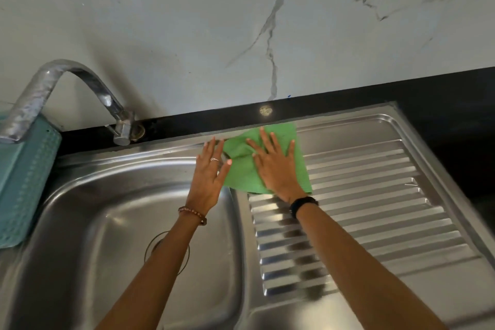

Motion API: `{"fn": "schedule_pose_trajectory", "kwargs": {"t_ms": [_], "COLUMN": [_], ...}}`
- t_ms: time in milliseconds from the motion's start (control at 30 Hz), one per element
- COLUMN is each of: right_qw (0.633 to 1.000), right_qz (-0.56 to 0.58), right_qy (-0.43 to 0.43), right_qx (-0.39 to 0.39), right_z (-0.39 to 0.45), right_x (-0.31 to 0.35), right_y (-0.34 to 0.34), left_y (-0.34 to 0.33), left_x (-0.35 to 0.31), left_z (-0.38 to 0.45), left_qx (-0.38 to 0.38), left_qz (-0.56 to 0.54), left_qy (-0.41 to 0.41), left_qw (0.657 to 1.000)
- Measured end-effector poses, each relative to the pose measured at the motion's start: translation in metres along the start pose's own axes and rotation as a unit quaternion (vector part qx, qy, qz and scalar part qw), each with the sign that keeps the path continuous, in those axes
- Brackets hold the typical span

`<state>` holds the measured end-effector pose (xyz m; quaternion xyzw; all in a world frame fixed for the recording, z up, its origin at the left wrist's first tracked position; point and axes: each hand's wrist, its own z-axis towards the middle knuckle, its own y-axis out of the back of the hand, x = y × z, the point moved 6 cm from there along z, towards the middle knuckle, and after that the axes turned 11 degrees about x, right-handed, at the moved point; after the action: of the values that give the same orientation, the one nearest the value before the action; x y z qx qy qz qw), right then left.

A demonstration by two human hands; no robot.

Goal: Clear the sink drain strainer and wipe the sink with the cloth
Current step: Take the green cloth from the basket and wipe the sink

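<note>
Wipe in progress at the back of the drainboard, centre frame; basin looks not yet wiped.

Right hand is flat, fingers spread, palm pressing the green cloth onto the steel where the ribbed drainboard meets the back rim of the sink. No grip closed on anything, just an open palm on top. Left hand also open and flat, resting on the rim beside the cloth, thumb at the cloth's left edge, holding nothing. Drain strainer, lower centre of the basin, is mostly hidden by the left forearm; only a ring arc shows, so can't tell if it's cleared. Basin floor looks free of debris. My read: strainer step probably done, wiping underway. Left: rest of drainboard, basin walls and floor, area by the tap upper left.
</note>
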<state>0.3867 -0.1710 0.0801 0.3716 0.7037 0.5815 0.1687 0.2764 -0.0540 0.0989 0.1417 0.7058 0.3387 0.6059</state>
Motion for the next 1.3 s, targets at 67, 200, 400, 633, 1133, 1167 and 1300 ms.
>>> {"fn": "schedule_pose_trajectory", "kwargs": {"t_ms": [67,200,400,633,1133,1167,1300], "right_qw": [0.998,0.985,0.971,1.000,0.997,0.996,0.996], "right_qz": [0.009,0.036,0.057,-0.016,0.007,0.019,0.030], "right_qy": [-0.061,-0.169,-0.230,-0.014,-0.074,-0.087,-0.085], "right_qx": [-0.009,-0.002,-0.008,0.014,-0.003,-0.006,-0.015], "right_z": [-0.010,-0.030,-0.027,-0.015,-0.047,-0.049,-0.065], "right_x": [-0.053,-0.150,-0.136,-0.027,-0.272,-0.271,-0.234], "right_y": [0.007,0.025,0.016,-0.001,0.042,0.042,0.024], "left_y": [-0.021,-0.052,-0.053,-0.052,-0.154,-0.155,-0.149], "left_x": [-0.009,-0.010,-0.002,-0.008,-0.109,-0.111,-0.117], "left_z": [0.007,0.014,0.022,0.026,0.051,0.054,0.061], "left_qx": [0.061,0.140,0.132,0.137,0.197,0.205,0.222], "left_qz": [0.040,0.152,0.136,0.114,0.186,0.191,0.230], "left_qy": [-0.012,0.011,0.017,0.056,0.129,0.141,0.169], "left_qw": [0.997,0.978,0.982,0.982,0.954,0.950,0.932]}}
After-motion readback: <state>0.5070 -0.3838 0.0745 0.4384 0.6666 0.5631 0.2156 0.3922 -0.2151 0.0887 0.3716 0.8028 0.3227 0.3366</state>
